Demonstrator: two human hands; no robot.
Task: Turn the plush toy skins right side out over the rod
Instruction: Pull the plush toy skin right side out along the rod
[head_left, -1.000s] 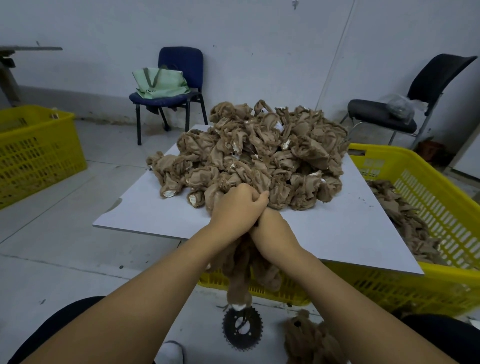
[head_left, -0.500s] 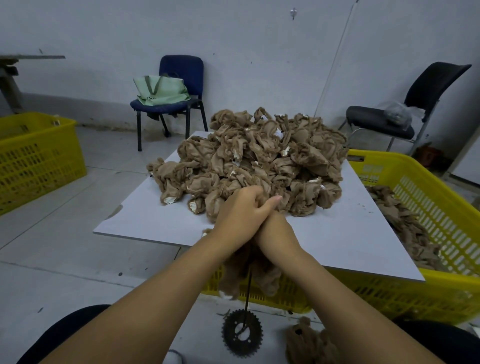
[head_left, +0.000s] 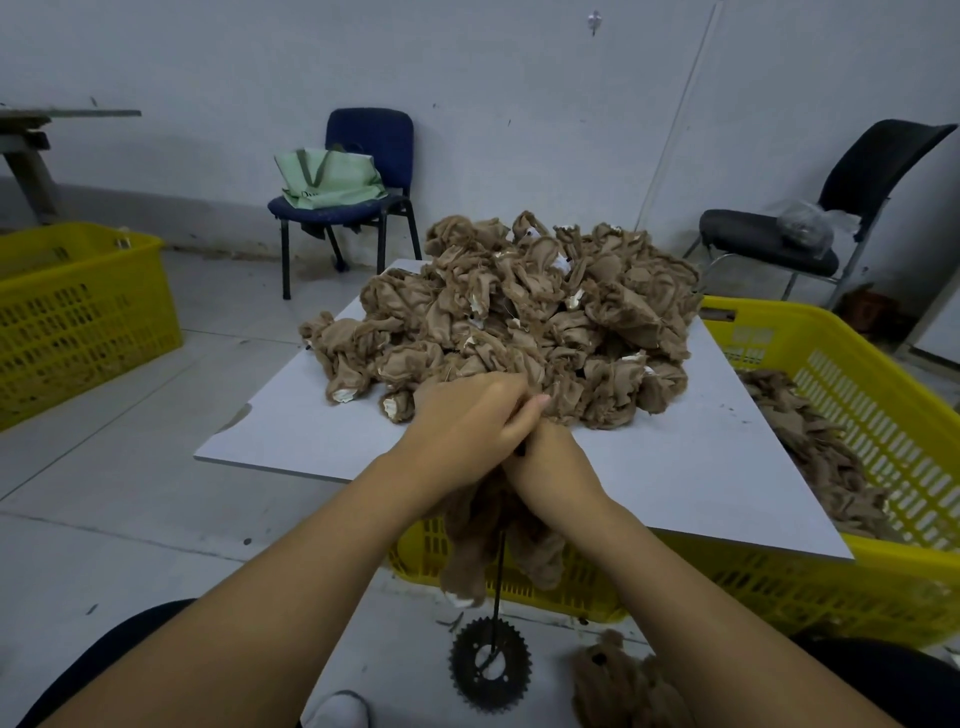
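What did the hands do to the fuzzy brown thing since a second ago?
Both hands, left hand and right hand, kept gripping the plush skin and worked it up the rod, so the thin black rod now shows below it, down to the toothed wheel base. The pile of skins on the white board stayed put.
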